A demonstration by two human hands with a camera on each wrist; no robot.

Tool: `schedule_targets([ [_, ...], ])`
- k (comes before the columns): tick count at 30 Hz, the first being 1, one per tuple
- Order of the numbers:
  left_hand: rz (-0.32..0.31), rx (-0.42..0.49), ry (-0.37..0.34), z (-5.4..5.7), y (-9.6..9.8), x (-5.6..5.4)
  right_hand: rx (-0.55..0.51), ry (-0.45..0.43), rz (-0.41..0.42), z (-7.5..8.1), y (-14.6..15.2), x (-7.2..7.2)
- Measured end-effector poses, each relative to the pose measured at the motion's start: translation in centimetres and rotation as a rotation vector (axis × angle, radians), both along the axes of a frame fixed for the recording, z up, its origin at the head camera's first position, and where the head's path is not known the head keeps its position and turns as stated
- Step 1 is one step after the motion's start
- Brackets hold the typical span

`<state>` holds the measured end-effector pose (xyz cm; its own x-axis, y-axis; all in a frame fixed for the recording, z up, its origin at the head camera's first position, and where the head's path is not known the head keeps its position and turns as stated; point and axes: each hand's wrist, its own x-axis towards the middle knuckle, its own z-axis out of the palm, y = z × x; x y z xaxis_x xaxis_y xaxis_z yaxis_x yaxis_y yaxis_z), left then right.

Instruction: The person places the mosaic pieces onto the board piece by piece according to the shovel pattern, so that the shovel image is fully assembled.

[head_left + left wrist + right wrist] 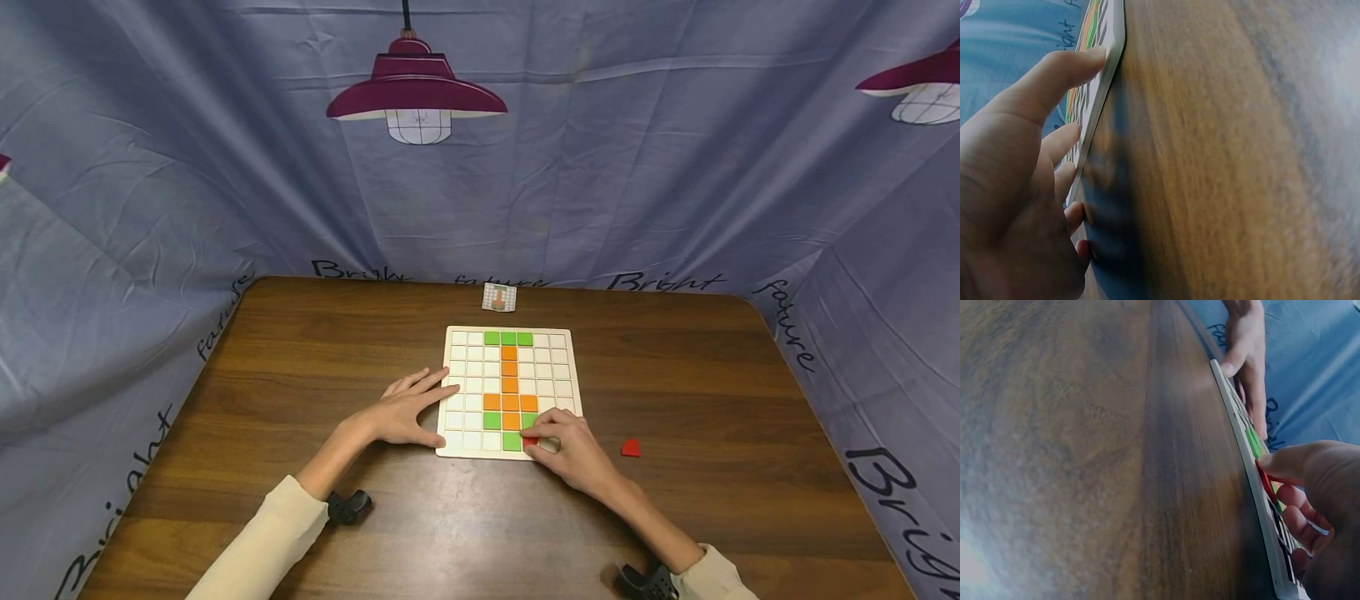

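Observation:
A square board (543, 372) with a grid of white cells lies on the table. Orange tiles (510, 385) form a column with a wider row near its lower end. Green tiles (508, 338) fill three cells at the top, and more sit around the column's foot. My right hand (572, 450) pinches a red piece (1265, 481) between thumb and fingers at the bottom row, just right of a green tile (512, 441); fingers partly hide the piece. With fingers spread, my left hand (397, 415) rests thumb and fingertips along the board's left edge.
A loose red piece (631, 448) with one rounded side lies on the table right of my right hand. Behind the board lies a small card (499, 297) printed with a coloured grid pattern. Blue-grey curtains (600, 192) surround the wooden table (675, 375).

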<state>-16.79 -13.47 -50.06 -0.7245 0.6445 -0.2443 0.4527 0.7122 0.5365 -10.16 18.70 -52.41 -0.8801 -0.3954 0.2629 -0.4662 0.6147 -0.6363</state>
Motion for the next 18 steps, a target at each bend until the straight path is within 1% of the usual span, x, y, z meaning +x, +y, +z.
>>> schedule_targets([
  [3,-0.001,0.007,0.004,0.0,0.0,0.1,-0.001,0.002,-0.052,0.4,0.7,0.3],
  [7,-0.003,0.005,0.008,0.0,0.0,0.1,-0.002,0.028,-0.159,0.7,2.5,1.0],
  [11,-0.001,0.014,0.007,0.2,-0.1,0.1,0.011,0.045,-0.257,0.7,4.6,2.1],
  [18,-0.005,0.024,0.003,0.2,-0.1,0.1,-0.001,0.026,-0.427,0.9,8.4,4.0],
])
